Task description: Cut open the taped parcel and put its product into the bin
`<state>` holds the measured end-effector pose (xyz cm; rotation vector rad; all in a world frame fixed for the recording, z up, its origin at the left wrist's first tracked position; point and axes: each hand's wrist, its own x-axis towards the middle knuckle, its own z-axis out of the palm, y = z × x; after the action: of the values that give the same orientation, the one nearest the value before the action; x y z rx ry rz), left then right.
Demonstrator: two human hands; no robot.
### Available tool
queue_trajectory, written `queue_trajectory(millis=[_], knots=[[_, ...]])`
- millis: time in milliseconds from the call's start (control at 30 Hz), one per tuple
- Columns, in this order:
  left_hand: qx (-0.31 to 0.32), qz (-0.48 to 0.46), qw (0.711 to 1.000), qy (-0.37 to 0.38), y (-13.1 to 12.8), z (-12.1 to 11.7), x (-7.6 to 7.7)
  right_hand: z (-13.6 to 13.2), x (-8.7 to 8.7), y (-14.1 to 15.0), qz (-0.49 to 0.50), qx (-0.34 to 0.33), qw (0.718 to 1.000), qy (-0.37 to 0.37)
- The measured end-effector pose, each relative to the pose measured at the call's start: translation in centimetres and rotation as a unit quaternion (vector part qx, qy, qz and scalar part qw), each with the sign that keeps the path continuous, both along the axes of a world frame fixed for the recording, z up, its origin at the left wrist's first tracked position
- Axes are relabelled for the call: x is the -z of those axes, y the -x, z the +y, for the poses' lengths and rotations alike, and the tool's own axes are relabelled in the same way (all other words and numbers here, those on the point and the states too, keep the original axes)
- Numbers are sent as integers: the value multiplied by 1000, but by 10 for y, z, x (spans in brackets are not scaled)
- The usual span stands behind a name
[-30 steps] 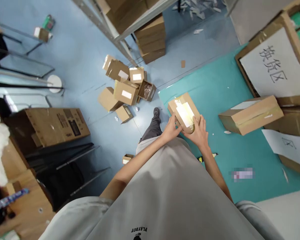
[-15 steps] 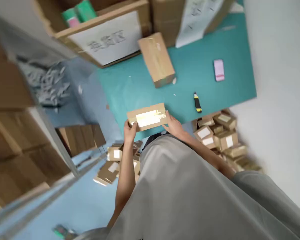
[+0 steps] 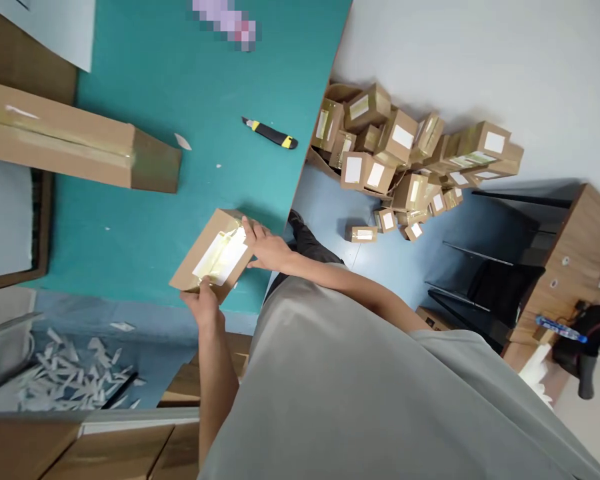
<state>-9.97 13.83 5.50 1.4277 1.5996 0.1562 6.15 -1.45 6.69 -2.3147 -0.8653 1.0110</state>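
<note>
A small taped cardboard box (image 3: 187,268) with a white label lies slanted near the front edge of the teal table. My left hand (image 3: 203,305) grips its near left corner, thumb on the label and the other fingers partly hidden by the box. Over the opposite end, my right hand (image 3: 269,250) has its fingers on the taped top and its thumb at the side. Farther away on the table rests a black and yellow utility knife (image 3: 270,133), blade tip showing. Another long taped carton (image 3: 80,143) lies at the left.
Many labelled parcels (image 3: 400,137) are heaped on the floor beyond the table's (image 3: 145,233) right edge. A black chair (image 3: 495,290) stands by a wooden desk (image 3: 575,267). White scraps (image 3: 75,373) fill an area at lower left, near stacked cartons (image 3: 110,453).
My view has turned to the right, so the floor parcels and desk now show. The box appears more tilted, with both hands still on it; my right fingers now lie farther over its top.
</note>
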Motion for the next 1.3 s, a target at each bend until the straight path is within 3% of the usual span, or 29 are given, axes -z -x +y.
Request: queue_trajectory(millis=[267,467,567,633,833,1067,1300], knots=[[-33,-127,991,-3,19,-26,8,-6,28,3,35,52,995,-81],[-68,-147,987,-18,25,-51,15,-19,32,-35,107,46,986,-118],[-57,-181,982,-4,36,-57,22,-26,39,-54,180,24,966,-181],[-44,-220,974,15,46,-63,28,-29,44,-60,230,14,958,-171],[-60,-258,964,12,55,-81,35,-33,41,-68,178,6,970,-163],[-170,-236,956,-37,29,-86,27,1,22,-127,147,-33,979,-137],[-208,-245,947,27,-23,-76,43,20,52,-180,113,-90,984,-108]])
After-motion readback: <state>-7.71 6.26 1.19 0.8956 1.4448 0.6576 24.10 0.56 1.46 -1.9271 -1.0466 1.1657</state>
